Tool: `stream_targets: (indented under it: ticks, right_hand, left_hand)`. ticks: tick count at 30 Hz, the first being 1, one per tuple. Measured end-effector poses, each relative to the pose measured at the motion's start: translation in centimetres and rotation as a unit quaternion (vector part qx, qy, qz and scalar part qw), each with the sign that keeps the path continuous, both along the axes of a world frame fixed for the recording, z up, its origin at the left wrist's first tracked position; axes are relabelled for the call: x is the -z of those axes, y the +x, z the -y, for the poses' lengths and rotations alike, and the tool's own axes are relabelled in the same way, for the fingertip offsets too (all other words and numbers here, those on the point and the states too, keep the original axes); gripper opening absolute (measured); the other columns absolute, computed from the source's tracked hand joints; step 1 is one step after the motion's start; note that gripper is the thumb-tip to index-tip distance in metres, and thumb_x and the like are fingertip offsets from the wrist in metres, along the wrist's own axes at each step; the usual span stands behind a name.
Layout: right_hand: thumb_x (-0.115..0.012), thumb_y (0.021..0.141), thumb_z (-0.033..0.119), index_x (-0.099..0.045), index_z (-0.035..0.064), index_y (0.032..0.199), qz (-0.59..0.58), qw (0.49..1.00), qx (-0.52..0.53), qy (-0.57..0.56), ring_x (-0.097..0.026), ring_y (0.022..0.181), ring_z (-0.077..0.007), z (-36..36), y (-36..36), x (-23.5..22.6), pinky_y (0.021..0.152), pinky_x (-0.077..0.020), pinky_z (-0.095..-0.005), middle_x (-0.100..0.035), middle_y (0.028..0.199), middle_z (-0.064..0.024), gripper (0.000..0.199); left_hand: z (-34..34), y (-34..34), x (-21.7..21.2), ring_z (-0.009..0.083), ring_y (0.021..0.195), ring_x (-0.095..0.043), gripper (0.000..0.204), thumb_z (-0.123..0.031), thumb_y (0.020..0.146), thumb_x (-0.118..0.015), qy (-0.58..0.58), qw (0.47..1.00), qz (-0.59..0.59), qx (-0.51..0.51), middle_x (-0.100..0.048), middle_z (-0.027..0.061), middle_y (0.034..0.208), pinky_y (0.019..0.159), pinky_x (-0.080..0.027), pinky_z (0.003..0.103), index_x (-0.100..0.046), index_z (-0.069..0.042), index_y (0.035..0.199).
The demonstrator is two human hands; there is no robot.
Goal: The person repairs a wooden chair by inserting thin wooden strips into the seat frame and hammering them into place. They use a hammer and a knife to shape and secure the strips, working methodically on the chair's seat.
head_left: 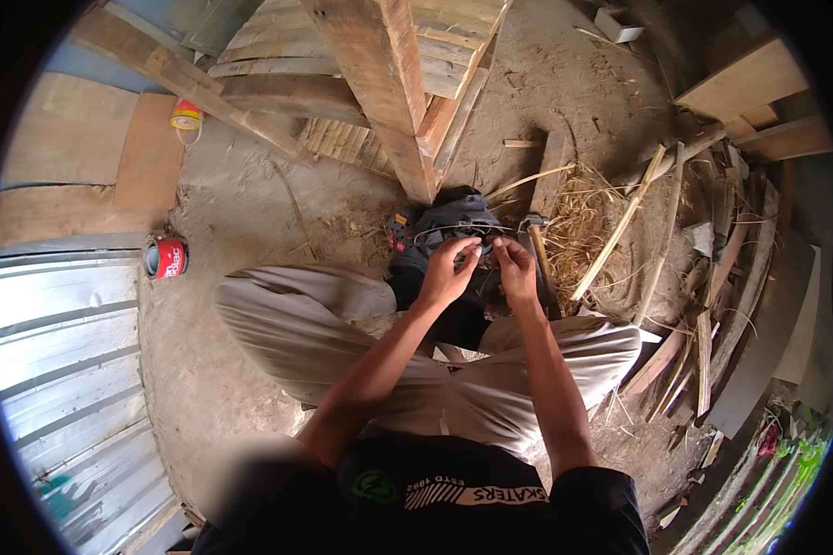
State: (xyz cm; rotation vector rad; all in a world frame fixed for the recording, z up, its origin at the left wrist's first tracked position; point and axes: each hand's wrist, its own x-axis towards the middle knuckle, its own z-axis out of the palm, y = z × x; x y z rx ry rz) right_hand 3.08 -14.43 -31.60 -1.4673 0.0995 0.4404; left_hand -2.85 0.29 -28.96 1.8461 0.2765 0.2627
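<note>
My left hand and my right hand meet in front of me above my crossed legs, fingertips pinched close together. A thin pale strand bows in a loop just beyond them, and both hands seem closed on it; whether it is wire or cane I cannot tell. Under and behind the fingers lies a dark grey cloth bundle or bag. Beside it on the left is a small red-and-black object, too small to name. A hammer with a wooden handle lies right of my right hand.
A wooden post and slatted bench stand ahead. Straw-like shavings and loose wood strips cover the right side, with stacked boards beyond. A red can sits at left by a corrugated metal sheet.
</note>
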Motion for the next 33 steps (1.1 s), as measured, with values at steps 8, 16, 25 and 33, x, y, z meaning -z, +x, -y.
stream_targets:
  ticks: [8, 16, 25, 33]
  right_hand:
    - [-0.063, 0.098, 0.02, -0.069, 0.0049, 0.095, -0.098, 0.991, 0.08, 0.052, -0.047, 0.058, -0.003, -0.5, -3.9, -4.2, 0.054, -0.0339, -0.0188, -0.059, 0.07, 0.003, 0.016]
    - [-0.054, 0.104, 0.021, -0.062, 0.0039, 0.095, 0.139, 0.984, 0.105, 0.034, -0.06, 0.072, -0.0143, -2.2, 5.9, -12.9, 0.065, -0.0471, -0.0314, -0.064, 0.084, -0.0058, 0.021]
    - [-0.039, 0.106, 0.022, -0.042, 0.0006, 0.132, -0.045, 0.98, 0.138, 0.139, -0.062, 0.11, -0.0375, -10.3, 19.9, -17.8, 0.093, -0.0541, -0.0515, -0.055, 0.126, -0.0235, 0.033]
    - [-0.033, 0.105, 0.02, -0.026, -0.0094, 0.148, -0.041, 0.978, 0.133, 0.155, -0.058, 0.117, -0.0381, -16.9, 27.7, -14.3, 0.097, -0.0494, -0.0493, -0.045, 0.141, -0.0269, 0.053]
  left_hand:
    - [0.8, -0.9, -4.7, 0.0173, 0.108, -0.059, 0.041, -0.026, 0.096, -0.067, -0.165, 0.976, 0.016, -0.142, -0.055, 0.0095, 0.124, 0.086, -0.05, 0.031, -0.055, -0.006, 0.13]
    - [-19.5, 4.9, -16.1, 0.0337, 0.138, -0.034, 0.077, -0.058, 0.097, -0.051, -0.23, 0.869, 0.134, -0.418, -0.036, 0.0204, 0.147, 0.116, -0.024, 0.05, -0.029, -0.002, 0.146]
    - [-22.2, 15.6, -20.4, 0.0431, 0.143, -0.029, 0.091, -0.049, 0.101, -0.047, -0.325, 0.807, 0.059, -0.49, -0.011, 0.0289, 0.16, 0.119, -0.029, 0.051, 0.005, 0.002, 0.155]
    - [-22.3, 16.7, -18.1, 0.0429, 0.14, -0.036, 0.083, -0.04, 0.104, -0.046, -0.27, 0.788, 0.162, -0.528, -0.022, 0.0346, 0.155, 0.117, -0.034, 0.045, 0.001, 0.008, 0.153]
